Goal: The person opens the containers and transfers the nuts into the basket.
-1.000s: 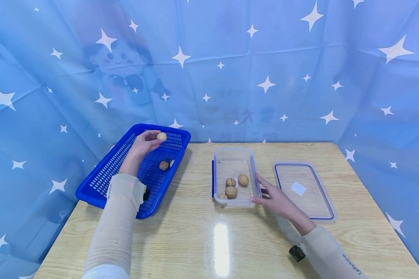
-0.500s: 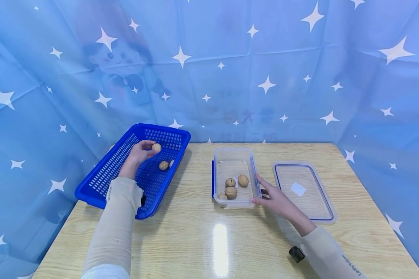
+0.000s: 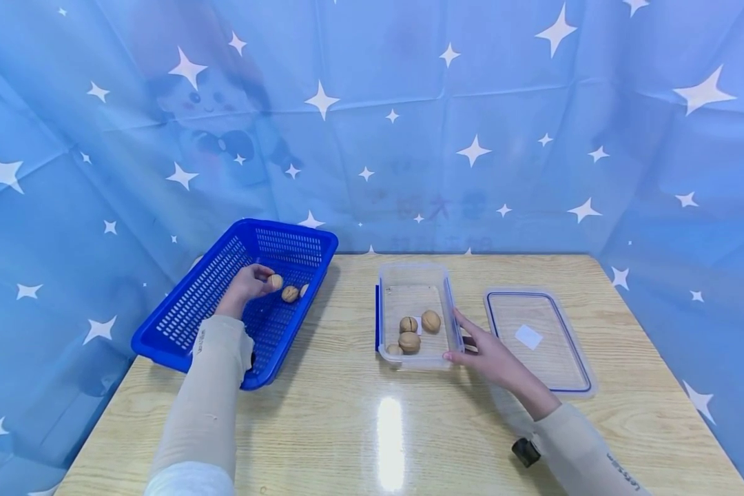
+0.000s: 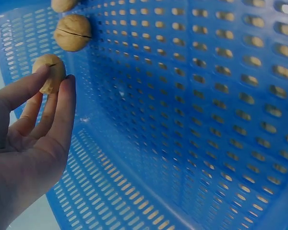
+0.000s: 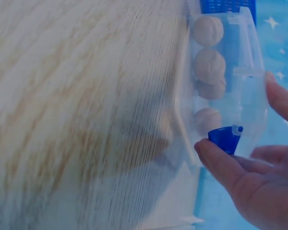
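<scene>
While the left hand (image 3: 248, 284) has its fingers pinched on a walnut (image 3: 275, 282) inside the blue basket (image 3: 257, 379) on the left, the right hand (image 3: 486, 351) grips the near right corner of a clear container (image 3: 412, 301), thumb and fingers clamped around it. Two more walnuts (image 3: 289, 294) are in the basket, just right of the pinched one. The container's got four walnuts (image 3: 409, 342), all toward its near end. Its right neighbour on the table (image 3: 322, 413) is a blue-edged lid (image 3: 552, 348), lying flat.

backdrop (image 3: 372, 83): blue, white stars | table (image 3: 322, 413): pale, wood-grained, glare-streaked
</scene>
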Tool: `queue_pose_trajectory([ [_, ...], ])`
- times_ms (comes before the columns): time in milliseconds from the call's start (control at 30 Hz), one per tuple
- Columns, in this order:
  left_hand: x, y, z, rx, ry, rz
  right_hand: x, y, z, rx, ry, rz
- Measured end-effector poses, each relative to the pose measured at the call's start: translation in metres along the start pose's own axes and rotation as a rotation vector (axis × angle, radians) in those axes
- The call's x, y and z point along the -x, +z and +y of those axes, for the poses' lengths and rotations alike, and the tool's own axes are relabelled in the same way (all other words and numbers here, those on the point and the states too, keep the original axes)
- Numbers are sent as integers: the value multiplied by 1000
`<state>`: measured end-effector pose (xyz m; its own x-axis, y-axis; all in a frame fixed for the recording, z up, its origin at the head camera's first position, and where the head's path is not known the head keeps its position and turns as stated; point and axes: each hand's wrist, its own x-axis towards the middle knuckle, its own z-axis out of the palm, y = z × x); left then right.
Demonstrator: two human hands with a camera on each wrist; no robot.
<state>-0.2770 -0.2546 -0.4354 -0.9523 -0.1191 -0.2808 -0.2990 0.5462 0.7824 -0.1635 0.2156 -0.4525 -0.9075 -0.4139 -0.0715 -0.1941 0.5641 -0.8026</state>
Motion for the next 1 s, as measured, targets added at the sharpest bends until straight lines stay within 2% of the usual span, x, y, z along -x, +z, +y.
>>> queue_pose_trajectory([
  [167,-5,2,-5,-46,-32,-13,0,0,0,0,-4,1],
  [367,-7,2,-8,-45,-57,-19,0,0,0,-4,-6,0],
  [633,-5,2,-11,-55,-58,-55,0,0,1,-2,2,1],
  [867,-6,0,-13,19,-83,-103,0,0,0,-1,0,1],
  [1000,-3,-2,-11,73,-94,-106,0,0,-1,1,4,2],
])
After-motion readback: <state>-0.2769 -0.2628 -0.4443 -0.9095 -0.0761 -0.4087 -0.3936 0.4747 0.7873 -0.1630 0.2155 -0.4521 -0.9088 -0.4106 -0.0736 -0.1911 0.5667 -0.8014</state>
